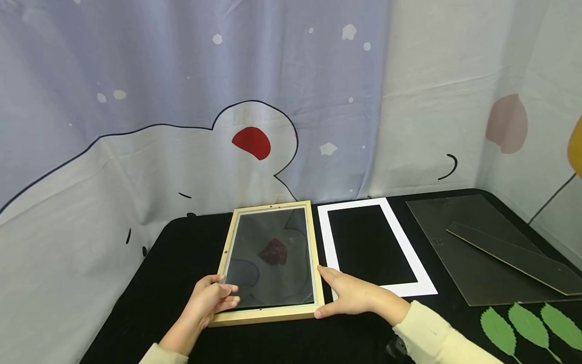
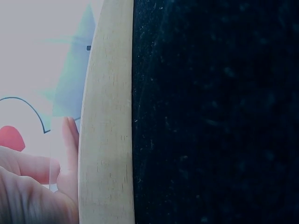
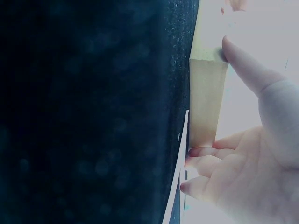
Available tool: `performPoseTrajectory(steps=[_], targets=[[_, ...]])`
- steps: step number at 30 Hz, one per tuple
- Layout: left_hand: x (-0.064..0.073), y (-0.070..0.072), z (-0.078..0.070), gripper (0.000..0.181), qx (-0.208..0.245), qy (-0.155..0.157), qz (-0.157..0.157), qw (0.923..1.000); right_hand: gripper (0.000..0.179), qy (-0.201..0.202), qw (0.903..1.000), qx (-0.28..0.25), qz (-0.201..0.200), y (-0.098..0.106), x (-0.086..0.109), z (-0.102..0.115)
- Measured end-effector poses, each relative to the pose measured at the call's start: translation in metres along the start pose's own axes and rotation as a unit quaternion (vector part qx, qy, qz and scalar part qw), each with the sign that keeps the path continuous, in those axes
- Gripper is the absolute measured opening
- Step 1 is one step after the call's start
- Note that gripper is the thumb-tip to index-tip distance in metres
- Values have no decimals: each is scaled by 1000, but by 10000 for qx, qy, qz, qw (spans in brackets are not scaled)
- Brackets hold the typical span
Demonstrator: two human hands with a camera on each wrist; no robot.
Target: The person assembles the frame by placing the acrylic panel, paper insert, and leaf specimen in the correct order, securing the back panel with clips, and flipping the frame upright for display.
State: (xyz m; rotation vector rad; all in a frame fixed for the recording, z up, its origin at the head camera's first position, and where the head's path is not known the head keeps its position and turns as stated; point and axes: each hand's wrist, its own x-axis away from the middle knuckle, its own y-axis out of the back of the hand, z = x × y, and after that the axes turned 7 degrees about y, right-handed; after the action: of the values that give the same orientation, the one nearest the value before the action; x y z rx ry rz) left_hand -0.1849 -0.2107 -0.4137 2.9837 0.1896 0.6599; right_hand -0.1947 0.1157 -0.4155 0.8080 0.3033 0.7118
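Observation:
A light wooden picture frame (image 1: 261, 316) lies on the black table, the clear pane (image 1: 273, 237) over its opening reflecting the curtain. At the frame's lower left, my left hand (image 1: 209, 298) pinches the pane's edge. In the left wrist view, that clear pane (image 2: 70, 93) stands a little proud of the wooden bar. My right hand (image 1: 350, 293) grips the frame's lower right corner. Its thumb (image 3: 247, 65) rests against the near side, while the other fingers touch the right side, as the right wrist view shows.
A white mat border (image 1: 411, 247) lies right of the frame, close under my right hand. Farther right is a dark backing board (image 1: 450, 263) with a narrow folded-up stand (image 1: 509, 258). Several green leaves (image 1: 527, 326) lie at the front right. A patterned curtain (image 1: 182, 65) hangs behind.

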Motion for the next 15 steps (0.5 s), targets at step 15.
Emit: performPoseTrajectory(steps=[15], targets=[[1, -2, -3, 55, -42, 67, 14, 10000, 105, -26, 10000, -22, 23, 1, 1, 0]])
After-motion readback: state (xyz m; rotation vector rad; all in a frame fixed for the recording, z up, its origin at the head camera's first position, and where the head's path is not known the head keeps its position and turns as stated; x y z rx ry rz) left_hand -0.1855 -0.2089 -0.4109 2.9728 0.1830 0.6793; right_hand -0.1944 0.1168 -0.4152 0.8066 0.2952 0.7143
